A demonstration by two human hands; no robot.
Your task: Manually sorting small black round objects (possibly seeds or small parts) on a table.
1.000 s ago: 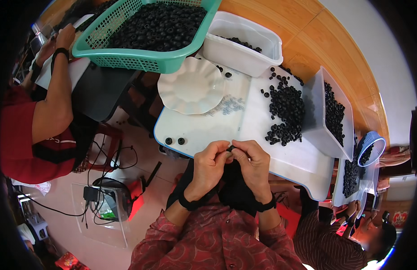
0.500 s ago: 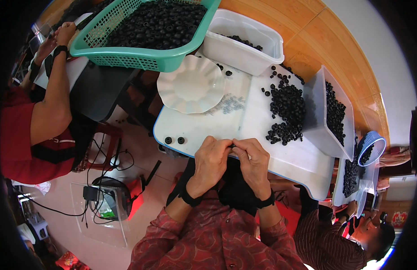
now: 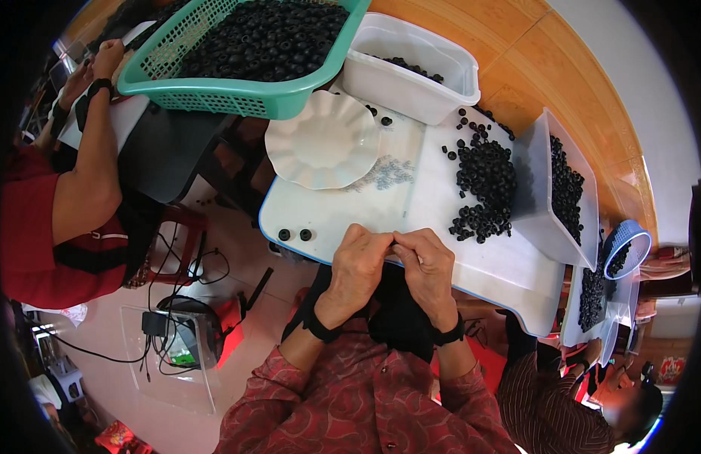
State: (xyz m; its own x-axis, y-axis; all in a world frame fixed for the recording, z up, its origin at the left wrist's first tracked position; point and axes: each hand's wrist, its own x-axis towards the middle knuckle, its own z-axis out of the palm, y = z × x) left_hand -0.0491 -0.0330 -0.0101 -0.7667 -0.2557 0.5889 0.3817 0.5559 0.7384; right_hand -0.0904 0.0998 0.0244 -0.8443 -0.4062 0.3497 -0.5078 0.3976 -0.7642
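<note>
At the table's front edge, my left hand (image 3: pixel 356 265) and my right hand (image 3: pixel 427 266) meet fingertip to fingertip, both closed in a pinch. Between them is a small black piece, almost wholly hidden by the fingers. To the left of my left hand, two black ring-shaped pieces (image 3: pixel 295 234) stand side by side on the white table (image 3: pixel 328 216). A loose heap of small black pieces (image 3: pixel 486 178) lies beyond my right hand. Past my left hand sits a white plate (image 3: pixel 320 140) with a wavy rim.
A green basket (image 3: pixel 214 100) full of black pieces stands far left, beside a white tub (image 3: pixel 411 94). At right are a tilted clear bin (image 3: pixel 536 200) and a blue basket (image 3: pixel 629 261). One co-worker (image 3: pixel 86 181) sits left, another (image 3: pixel 555 401) right. Cables (image 3: pixel 165 333) lie lower left.
My fingertips have closed tighter around the small black piece, which showed a little more before. Both hands stay in nearly the same place.
</note>
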